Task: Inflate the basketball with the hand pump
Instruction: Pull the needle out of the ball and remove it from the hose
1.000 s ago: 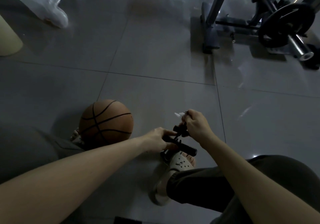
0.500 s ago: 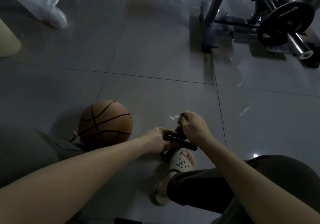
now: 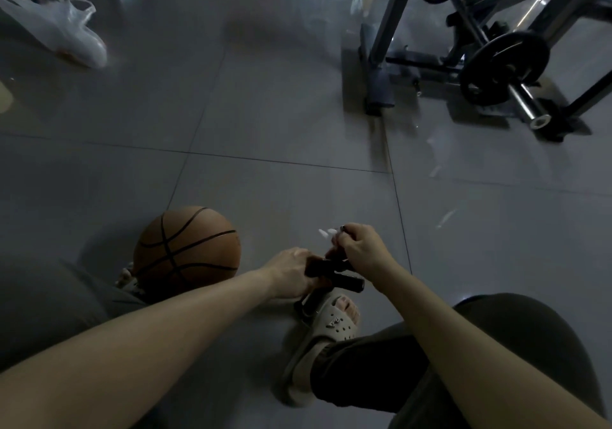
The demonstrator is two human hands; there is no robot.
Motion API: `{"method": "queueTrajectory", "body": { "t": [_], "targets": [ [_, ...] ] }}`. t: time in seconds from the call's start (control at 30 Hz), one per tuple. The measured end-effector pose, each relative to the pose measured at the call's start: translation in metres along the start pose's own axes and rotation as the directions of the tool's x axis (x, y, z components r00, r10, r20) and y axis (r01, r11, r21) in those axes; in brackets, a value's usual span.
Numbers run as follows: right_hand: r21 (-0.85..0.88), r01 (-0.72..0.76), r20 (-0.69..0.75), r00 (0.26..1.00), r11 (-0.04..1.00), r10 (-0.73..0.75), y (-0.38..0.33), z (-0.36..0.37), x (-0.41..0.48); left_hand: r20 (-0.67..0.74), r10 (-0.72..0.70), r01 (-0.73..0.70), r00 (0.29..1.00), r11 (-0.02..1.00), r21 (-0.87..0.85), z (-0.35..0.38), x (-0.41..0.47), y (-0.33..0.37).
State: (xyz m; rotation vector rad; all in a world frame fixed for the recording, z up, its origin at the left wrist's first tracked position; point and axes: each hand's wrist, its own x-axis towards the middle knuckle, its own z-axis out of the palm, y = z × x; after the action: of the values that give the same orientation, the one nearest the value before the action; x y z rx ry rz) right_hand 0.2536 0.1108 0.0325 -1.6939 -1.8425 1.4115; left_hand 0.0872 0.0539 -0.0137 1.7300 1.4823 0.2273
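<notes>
An orange basketball [image 3: 186,250] with black seams rests on the grey tiled floor beside my left knee, untouched. Just right of it, my left hand [image 3: 288,272] grips the black hand pump [image 3: 335,274] by its T-handle, above my sandalled foot. My right hand [image 3: 361,249] is closed at the pump's upper end, pinching small pale parts [image 3: 326,232] that stick out past the fingers. The pump's body runs down behind the hands toward the sandal [image 3: 328,324] and is mostly hidden. No hose or needle is seen touching the ball.
A weight bench frame [image 3: 381,74] and a barbell with black plates [image 3: 505,67] stand at the far right. A white plastic bag [image 3: 71,36] lies at the far left. My legs in dark trousers fill the lower corners.
The camera has tilted up slightly, so ball and hands sit lower in frame. My right hand has shifted a little over the pump's top; the left keeps its grip. The ball has not moved.
</notes>
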Motion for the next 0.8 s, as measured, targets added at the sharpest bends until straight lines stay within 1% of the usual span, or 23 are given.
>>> {"method": "queueTrajectory", "body": {
  "t": [0.07,0.13,0.2,0.27,0.33,0.4,0.43,0.47,0.53,0.63,0.73,0.8],
  "targets": [
    [0.02,0.043,-0.019,0.999,0.999,-0.043,-0.002,-0.006,-0.002,-0.024,-0.015,0.013,1.0,0.997,-0.071,-0.005,0.001,-0.003],
    [0.011,0.091,-0.102,0.991,0.996,-0.09,-0.001,-0.014,-0.002,-0.079,-0.017,0.008,0.997,0.994,-0.112,-0.014,0.001,-0.004],
    [0.034,0.066,-0.151,0.987,0.997,-0.06,0.001,-0.019,-0.004,-0.136,-0.008,-0.01,0.991,0.991,-0.132,-0.025,0.0,-0.007],
    [0.021,0.002,-0.162,0.987,1.0,0.002,0.005,-0.02,-0.007,-0.179,-0.016,-0.011,0.984,0.989,-0.149,-0.035,-0.003,-0.007],
    [-0.049,-0.085,-0.121,0.99,0.995,0.078,0.005,-0.017,-0.011,-0.226,-0.03,-0.015,0.974,0.981,-0.195,-0.044,-0.007,-0.003],
    [-0.094,-0.14,0.02,0.99,0.986,0.142,-0.001,-0.01,-0.015,-0.263,-0.022,-0.038,0.964,0.975,-0.221,-0.053,-0.012,0.004],
    [-0.081,-0.147,0.087,0.984,0.986,0.154,-0.004,-0.006,-0.017,-0.278,-0.005,-0.059,0.961,0.973,-0.222,-0.059,-0.015,0.008],
    [-0.05,-0.15,0.125,0.98,0.987,0.155,-0.006,-0.002,-0.017,-0.29,0.012,-0.081,0.957,0.97,-0.227,-0.065,-0.016,0.013],
    [0.063,-0.116,0.142,0.984,0.991,0.106,-0.01,0.0,-0.016,-0.316,0.025,-0.118,0.948,0.952,-0.281,-0.081,-0.016,0.019],
    [0.224,-0.018,0.18,0.983,0.974,-0.023,-0.011,-0.003,-0.012,-0.343,0.011,-0.159,0.939,0.899,-0.409,-0.108,-0.013,0.028],
    [0.214,0.052,0.235,0.967,0.975,-0.103,-0.02,-0.007,-0.009,-0.364,0.002,-0.215,0.932,0.809,-0.547,-0.132,-0.009,0.042],
    [0.208,0.102,0.213,0.966,0.973,-0.147,-0.028,-0.013,0.0,-0.384,-0.022,-0.247,0.923,0.732,-0.635,-0.148,-0.006,0.051]
  ]
}}
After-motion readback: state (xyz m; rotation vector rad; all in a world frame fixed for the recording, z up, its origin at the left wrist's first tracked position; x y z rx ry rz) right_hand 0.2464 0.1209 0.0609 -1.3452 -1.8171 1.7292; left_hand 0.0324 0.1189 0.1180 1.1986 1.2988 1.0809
